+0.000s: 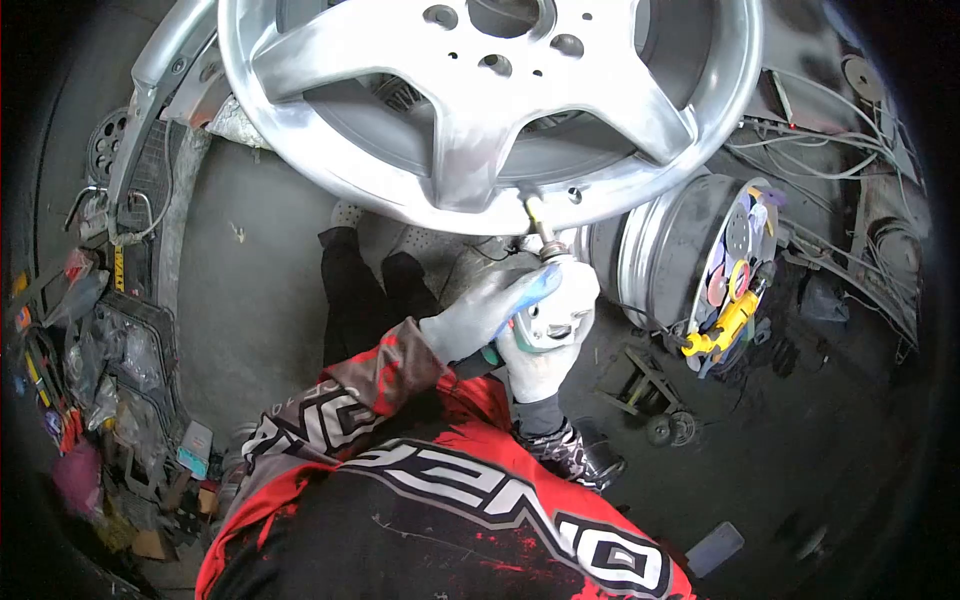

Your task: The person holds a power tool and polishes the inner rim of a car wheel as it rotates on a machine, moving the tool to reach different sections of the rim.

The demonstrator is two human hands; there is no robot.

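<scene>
A large silver alloy wheel point(480, 150) fills the top of the view, its spokes partly bright and partly dull grey. Both my hands wear pale work gloves and are closed around a die grinder point(548, 325). My left hand point(480, 312) wraps its front from the left, thumb along the top. Beneath and to the right, my right hand point(545, 372) grips the body. The tool's slim shaft points up, and its blurred tip point(533, 208) is at the wheel's lower rim, near the valve hole. Most of the tool's body is hidden by the gloves.
On the right, another wheel point(650, 250) lies on its side with sanding discs and a yellow power tool point(725, 325) on it. Below it sits a metal stand point(640, 385). Cables point(820, 150) hang at upper right. Bags and tools point(110, 370) crowd the left.
</scene>
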